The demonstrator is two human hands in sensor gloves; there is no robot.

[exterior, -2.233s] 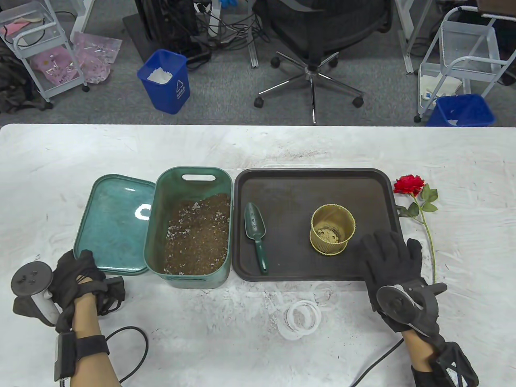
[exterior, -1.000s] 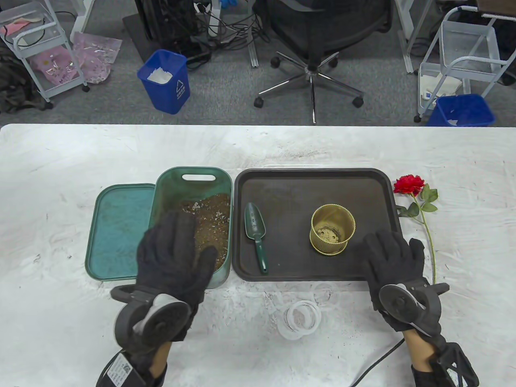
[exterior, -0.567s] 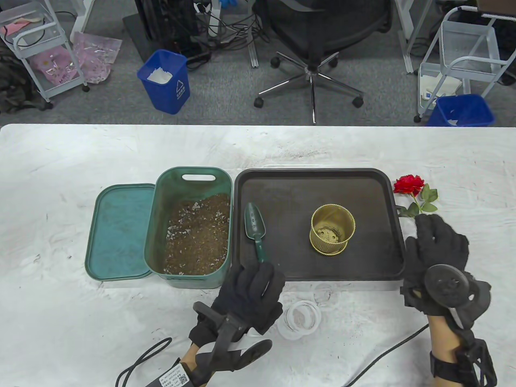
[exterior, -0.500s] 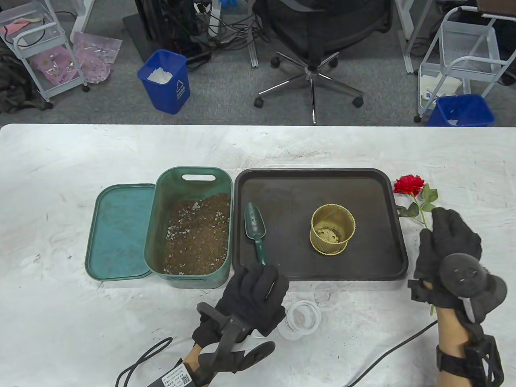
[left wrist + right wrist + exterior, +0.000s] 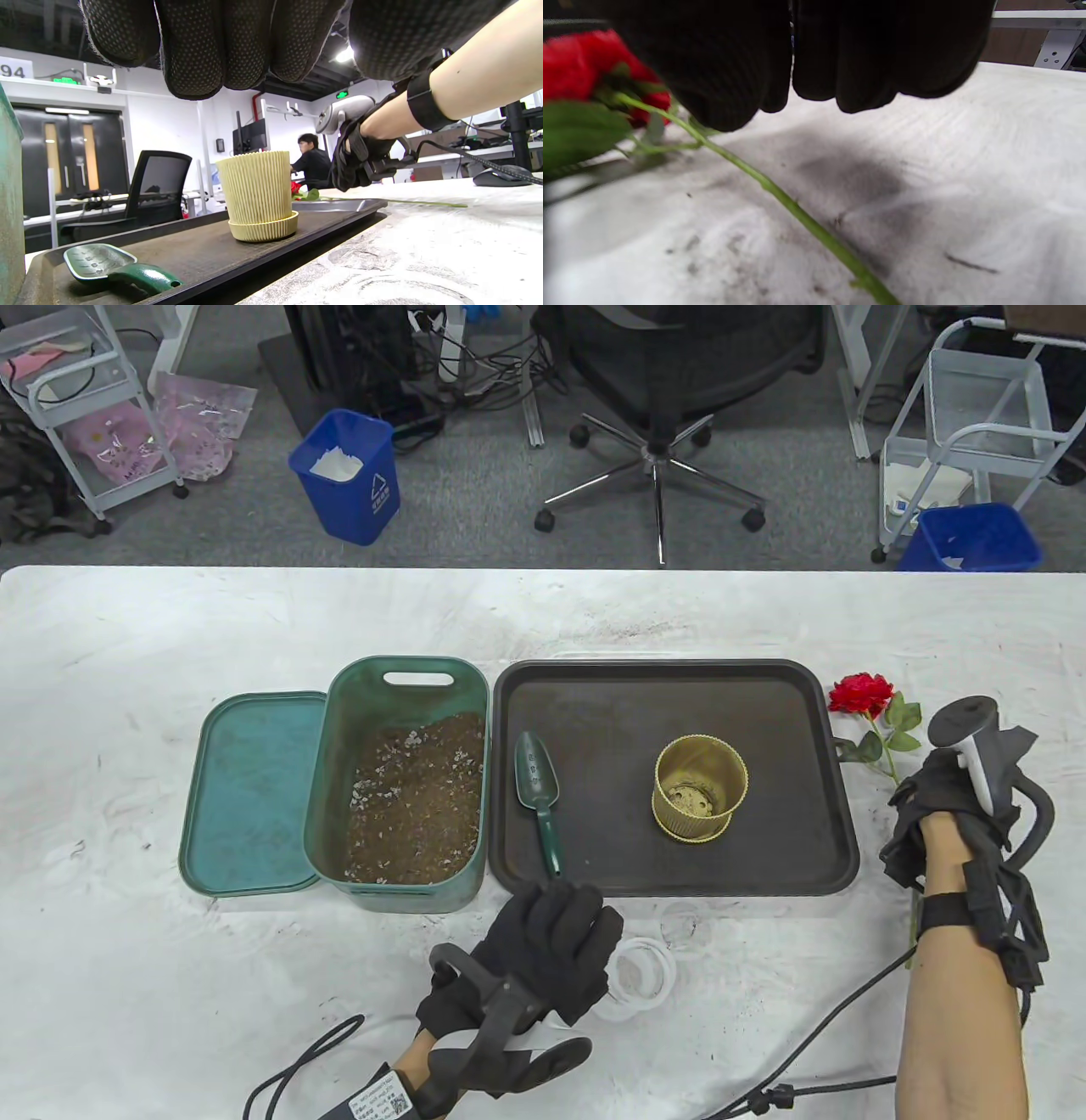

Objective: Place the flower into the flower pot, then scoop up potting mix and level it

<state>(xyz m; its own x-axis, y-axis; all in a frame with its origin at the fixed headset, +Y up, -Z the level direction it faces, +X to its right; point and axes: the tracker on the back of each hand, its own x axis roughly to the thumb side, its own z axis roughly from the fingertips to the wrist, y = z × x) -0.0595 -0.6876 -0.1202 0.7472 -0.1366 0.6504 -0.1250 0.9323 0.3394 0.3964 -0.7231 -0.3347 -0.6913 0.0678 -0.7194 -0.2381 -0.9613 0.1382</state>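
Table view: right hand (image 5: 937, 806) perhaps pinching flower (image 5: 874, 721) stem.

The flower pot (image 5: 257, 190) is seen as matt, finely ribbed cream plastic. The scoop (image 5: 114, 267) looks like glossy green plastic. The tray (image 5: 594, 704) is dull and dark. The surface (image 5: 170, 628) is rough, chalky white. The gloves are made of dotted black knit cloth.

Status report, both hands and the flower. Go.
Right hand over the flower stem, grip not confirmed. Left hand open near the scoop, holding nothing. Flower pot empty, nothing blocking it.
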